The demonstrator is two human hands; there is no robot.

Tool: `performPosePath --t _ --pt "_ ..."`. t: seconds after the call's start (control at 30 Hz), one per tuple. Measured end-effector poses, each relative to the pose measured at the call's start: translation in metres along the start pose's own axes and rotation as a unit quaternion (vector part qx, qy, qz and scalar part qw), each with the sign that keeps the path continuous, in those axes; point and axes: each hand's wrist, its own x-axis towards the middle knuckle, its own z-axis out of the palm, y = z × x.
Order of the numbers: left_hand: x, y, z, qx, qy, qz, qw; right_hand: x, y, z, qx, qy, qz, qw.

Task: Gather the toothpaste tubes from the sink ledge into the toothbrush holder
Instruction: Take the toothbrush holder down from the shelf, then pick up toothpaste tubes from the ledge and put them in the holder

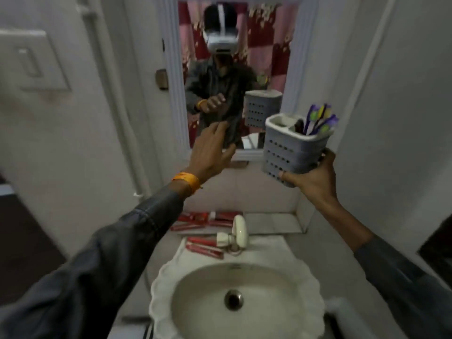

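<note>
My right hand (315, 178) grips a grey perforated toothbrush holder (291, 150) by its base and holds it up in the air at the right, in front of the mirror. Purple toothbrushes (320, 119) stick out of its right compartment; the left compartment looks empty. My left hand (211, 152) is raised with fingers spread, empty, left of the holder. Far below, several red toothpaste tubes lie flat: some on the tiled ledge (203, 220) behind the tap, and two on the sink rim (204, 247) left of the tap.
A white tap (236, 233) stands at the back of the white scalloped sink (234, 297). A mirror (234, 77) hangs on the wall above and reflects a person. A light switch (31, 59) sits on the left wall. The ledge's right part (274, 222) is bare tile.
</note>
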Motion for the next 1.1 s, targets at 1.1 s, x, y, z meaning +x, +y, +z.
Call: performPosePath --t 1.1 --pt "-0.073 -0.145 0.224 0.001 -0.335 -0.181 0.925 -0.141 0.228 0.082 -0.017 0.053 0.252 0.966"
